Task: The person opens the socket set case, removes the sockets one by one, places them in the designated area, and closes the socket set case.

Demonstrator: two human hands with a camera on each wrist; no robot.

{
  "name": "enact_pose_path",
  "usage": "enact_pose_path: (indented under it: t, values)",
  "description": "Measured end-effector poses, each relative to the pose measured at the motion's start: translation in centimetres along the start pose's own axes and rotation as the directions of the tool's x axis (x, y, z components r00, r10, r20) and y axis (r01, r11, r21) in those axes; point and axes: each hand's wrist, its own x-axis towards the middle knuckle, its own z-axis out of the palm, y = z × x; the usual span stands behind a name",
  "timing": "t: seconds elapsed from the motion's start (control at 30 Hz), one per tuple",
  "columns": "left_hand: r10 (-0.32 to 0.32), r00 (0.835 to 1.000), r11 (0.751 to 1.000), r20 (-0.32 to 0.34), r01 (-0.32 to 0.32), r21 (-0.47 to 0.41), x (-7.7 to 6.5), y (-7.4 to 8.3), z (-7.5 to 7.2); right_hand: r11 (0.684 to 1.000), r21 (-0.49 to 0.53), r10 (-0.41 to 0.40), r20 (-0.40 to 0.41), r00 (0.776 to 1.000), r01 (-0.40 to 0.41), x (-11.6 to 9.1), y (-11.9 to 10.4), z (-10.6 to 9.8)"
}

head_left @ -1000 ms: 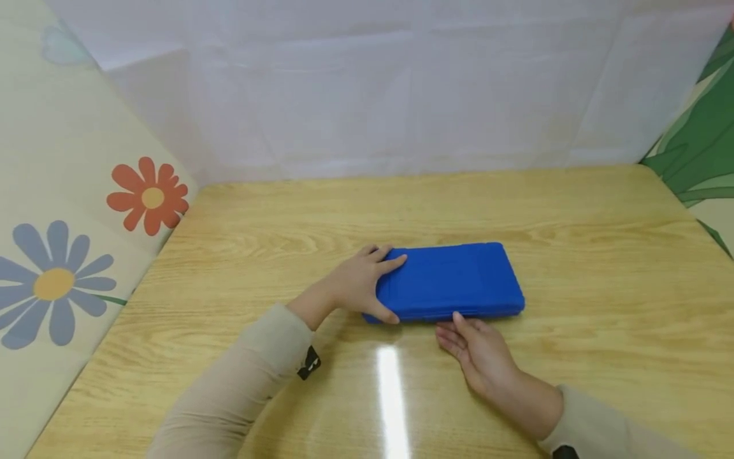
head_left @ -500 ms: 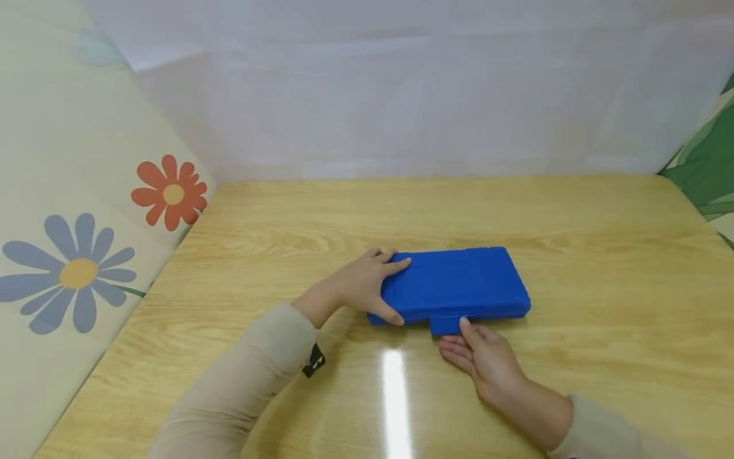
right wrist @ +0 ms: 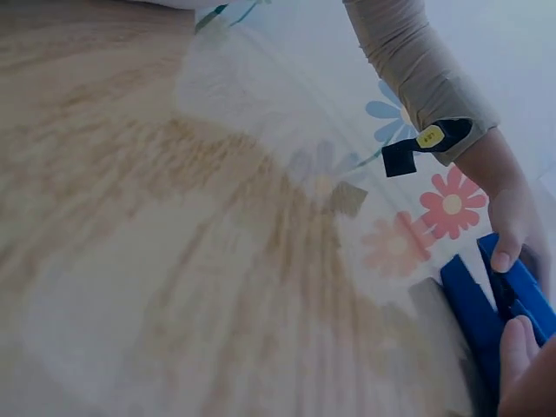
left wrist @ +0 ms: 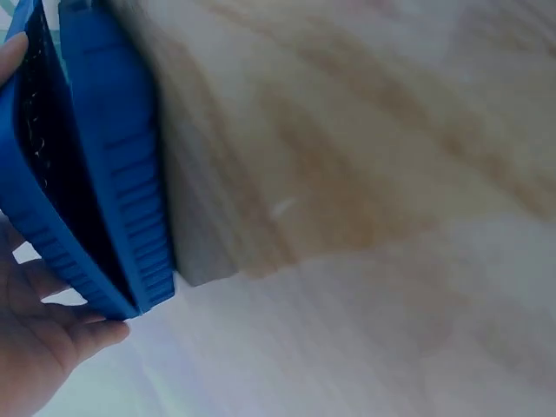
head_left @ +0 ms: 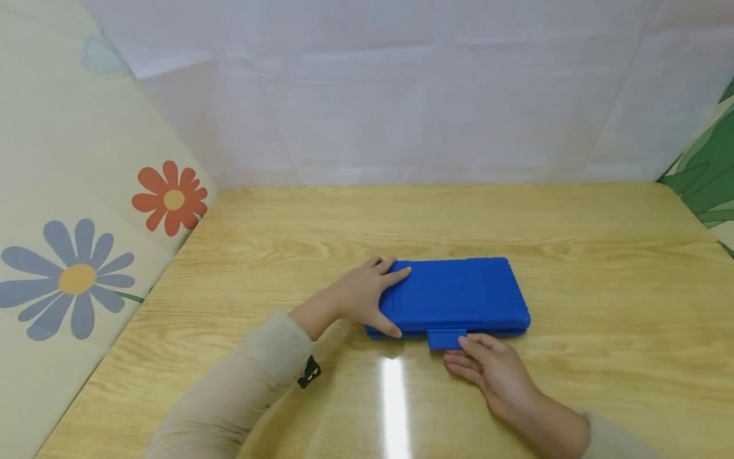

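A blue plastic case [head_left: 453, 293] lies flat on the wooden table, its long side facing me. My left hand [head_left: 367, 293] grips the case's left end, thumb at the front edge and fingers spread over the top and back. At the front, a blue latch flap [head_left: 444, 340] sticks out. My right hand [head_left: 501, 373] holds this flap's right end, thumb on top and fingers underneath. In the left wrist view, the ribbed end of the case [left wrist: 130, 174] shows a dark wedge-shaped gap between lid and base. Its contents are hidden.
The table [head_left: 287, 236] has wood grain and a bright light reflection in front of the case. A white sheet [head_left: 355, 95] hangs behind it. Flower-patterned covering [head_left: 57, 159] borders the left side, and green leaf print [head_left: 705, 166] the right.
The latch flap has swung outward from the front of the case, and the right hand has moved slightly toward me with it. The lid now stands slightly apart from the base. The left hand keeps its hold.
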Motion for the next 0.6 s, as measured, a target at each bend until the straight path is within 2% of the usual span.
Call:
enact_pose_path:
  t: [0.13, 0.23, 0.33, 0.43, 0.47, 0.5, 0.53, 0.57, 0.6]
  values:
    - [0.006, 1.000, 0.999, 0.017, -0.005, -0.038, 0.0, -0.1, -0.5, 0.997, -0.076, -0.002, 0.121, 0.993, 0.011, -0.3, -0.8, -0.8]
    - [0.006, 0.999, 0.998, 0.044, -0.004, -0.062, 0.2, -0.3, -0.9, 0.979, -0.189, -0.040, 0.213, 0.976, 0.081, -0.3, -1.4, -1.3]
    - [0.014, 0.998, 0.996, 0.061, -0.008, -0.091, 0.4, -0.4, -1.4, 0.930, -0.314, -0.095, 0.291, 0.952, 0.189, -0.3, -2.2, -1.8]
    - [0.039, 0.998, 0.993, 0.052, -0.033, -0.113, 0.5, -0.6, -1.8, 0.865, -0.431, -0.119, 0.323, 0.939, 0.258, -0.5, -3.1, -2.2]
    - [0.044, 0.998, 0.992, 0.049, -0.038, -0.117, 0.5, -0.7, -2.0, 0.824, -0.490, -0.129, 0.326, 0.936, 0.284, -0.6, -3.4, -2.3]
    - [0.052, 0.998, 0.991, 0.044, -0.046, -0.125, 0.6, -0.8, -2.1, 0.766, -0.551, -0.159, 0.335, 0.929, 0.330, -0.7, -3.8, -2.5]
    - [0.059, 0.997, 0.990, 0.040, -0.053, -0.130, 0.6, -0.8, -2.1, 0.693, -0.615, -0.198, 0.337, 0.920, 0.375, -0.8, -4.1, -2.6]
    - [0.064, 0.997, 0.989, 0.039, -0.058, -0.139, 0.6, -0.9, -2.2, 0.603, -0.678, -0.247, 0.341, 0.907, 0.419, -0.9, -4.4, -2.7]
    - [0.065, 0.997, 0.987, 0.039, -0.058, -0.149, 0.6, -1.0, -2.2, 0.497, -0.731, -0.314, 0.351, 0.882, 0.468, -1.0, -4.8, -2.9]
